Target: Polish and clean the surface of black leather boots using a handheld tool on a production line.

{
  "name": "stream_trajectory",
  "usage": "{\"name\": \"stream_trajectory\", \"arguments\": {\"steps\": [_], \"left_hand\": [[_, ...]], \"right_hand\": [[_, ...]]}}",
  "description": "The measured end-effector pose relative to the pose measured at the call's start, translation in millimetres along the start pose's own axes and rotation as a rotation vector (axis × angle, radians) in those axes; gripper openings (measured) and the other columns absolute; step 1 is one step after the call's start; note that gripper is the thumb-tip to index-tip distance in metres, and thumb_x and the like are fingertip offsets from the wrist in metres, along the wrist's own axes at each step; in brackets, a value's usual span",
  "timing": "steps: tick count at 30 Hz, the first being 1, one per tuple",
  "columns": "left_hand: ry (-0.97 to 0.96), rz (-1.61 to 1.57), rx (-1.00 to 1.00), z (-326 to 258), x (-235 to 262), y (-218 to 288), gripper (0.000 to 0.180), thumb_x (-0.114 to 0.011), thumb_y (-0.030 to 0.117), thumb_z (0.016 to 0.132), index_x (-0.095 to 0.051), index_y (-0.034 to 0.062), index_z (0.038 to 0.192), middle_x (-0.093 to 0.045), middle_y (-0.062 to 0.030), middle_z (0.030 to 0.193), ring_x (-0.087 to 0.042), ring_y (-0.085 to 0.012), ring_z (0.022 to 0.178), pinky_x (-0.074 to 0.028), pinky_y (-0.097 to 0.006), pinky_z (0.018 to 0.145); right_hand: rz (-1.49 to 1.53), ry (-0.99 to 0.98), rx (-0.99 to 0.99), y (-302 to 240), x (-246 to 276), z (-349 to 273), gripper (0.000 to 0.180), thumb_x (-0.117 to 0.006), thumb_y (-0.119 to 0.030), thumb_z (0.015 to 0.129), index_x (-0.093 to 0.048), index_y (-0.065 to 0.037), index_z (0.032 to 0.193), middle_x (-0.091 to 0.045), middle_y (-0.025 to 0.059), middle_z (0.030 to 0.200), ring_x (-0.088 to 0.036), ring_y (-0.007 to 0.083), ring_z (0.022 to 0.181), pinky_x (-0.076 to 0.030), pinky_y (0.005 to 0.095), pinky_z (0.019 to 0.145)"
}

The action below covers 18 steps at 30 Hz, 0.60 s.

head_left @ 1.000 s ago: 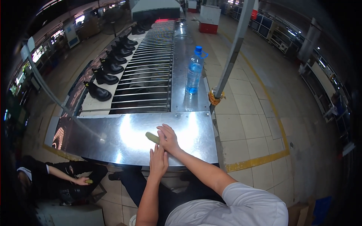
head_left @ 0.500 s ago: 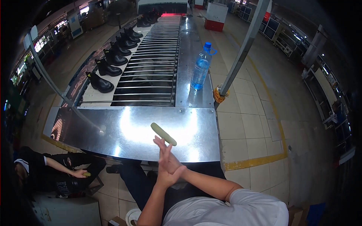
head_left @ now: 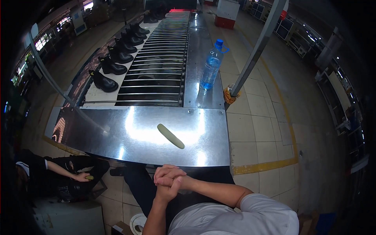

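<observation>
**Hands clasped below the bench, green piece left lying on the steel**

Lying alone near the middle of the steel bench [head_left: 117, 137], just right of centre in the frame, is a slim yellow-green piece [head_left: 170, 136]. Its long axis runs diagonally, one end pointing to the upper left and the other to the lower right, and nothing touches it.

The left hand [head_left: 167, 192] and right hand [head_left: 169, 174] are locked together at the lower centre of the frame, below the bench's near edge, fingers [head_left: 164, 171] interlaced and pressed together, holding nothing.

A second ago the right hand rested on the piece with the left just behind it; half a second ago both palms were together at the bench edge. Now both have drawn clear of the bench.

A clear water bottle [head_left: 211, 65] with a blue cap stands upright at upper centre right, beside the roller conveyor [head_left: 156, 74]. Black boots [head_left: 111, 66] line the upper left.
</observation>
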<state>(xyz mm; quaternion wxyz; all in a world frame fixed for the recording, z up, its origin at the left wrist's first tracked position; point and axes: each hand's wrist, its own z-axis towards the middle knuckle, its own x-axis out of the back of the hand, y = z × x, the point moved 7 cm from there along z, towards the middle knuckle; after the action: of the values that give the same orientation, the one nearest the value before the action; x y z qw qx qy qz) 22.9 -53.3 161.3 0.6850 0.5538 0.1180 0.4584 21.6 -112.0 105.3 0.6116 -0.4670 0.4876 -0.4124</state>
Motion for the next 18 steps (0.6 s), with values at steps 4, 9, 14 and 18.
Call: {"name": "stream_trajectory", "arguments": {"steps": [4, 9, 14, 18], "left_hand": [[0.011, -0.107, 0.134, -14, -5, -26, 0.031, -0.06, 0.024, 0.09, -0.072, 0.0056, 0.113, -0.067, -0.0163, 0.106, -0.063, -0.031, 0.105, -0.047, -0.045, 0.096], [-0.016, 0.095, 0.334, -25, -11, -38, 0.047, -0.048, 0.026, 0.101, -0.052, 0.0026, 0.143, -0.066, -0.022, 0.101, -0.064, -0.0363, 0.099, -0.048, -0.044, 0.094], [-0.096, 0.029, 0.5, -22, -12, -30, 0.064, -0.053, 0.03, 0.102, -0.034, 0.0061, 0.158, -0.067, -0.0237, 0.097, -0.067, -0.0392, 0.097, -0.05, -0.045, 0.092], [-0.019, -0.065, 0.693, -34, -8, -46, 0.076, -0.06, 0.033, 0.1, -0.025, 0.0099, 0.163, -0.07, -0.0234, 0.093, -0.071, -0.0357, 0.092, -0.054, -0.041, 0.088]], "right_hand": [[0.091, 0.047, -0.131, 11, -10, -6, 0.047, -0.056, -0.047, 0.101, -0.066, -0.005, 0.121, -0.066, 0.0133, 0.104, -0.068, 0.022, 0.099, -0.055, 0.0367, 0.087], [0.217, 0.226, -0.123, 33, -12, -21, 0.074, -0.044, -0.06, 0.105, -0.042, -0.003, 0.152, -0.069, 0.0165, 0.106, -0.067, 0.0231, 0.101, -0.052, 0.0373, 0.091], [0.129, 0.26, -0.096, 52, -1, -29, 0.059, -0.052, -0.053, 0.106, -0.054, -0.005, 0.141, -0.065, 0.0177, 0.116, -0.062, 0.0234, 0.113, -0.05, 0.0362, 0.095], [-0.326, 0.128, 0.038, 30, 4, -40, 0.032, -0.06, -0.026, 0.106, -0.064, 0.001, 0.123, -0.067, 0.0122, 0.096, -0.07, 0.0207, 0.088, -0.056, 0.0327, 0.075]]}}
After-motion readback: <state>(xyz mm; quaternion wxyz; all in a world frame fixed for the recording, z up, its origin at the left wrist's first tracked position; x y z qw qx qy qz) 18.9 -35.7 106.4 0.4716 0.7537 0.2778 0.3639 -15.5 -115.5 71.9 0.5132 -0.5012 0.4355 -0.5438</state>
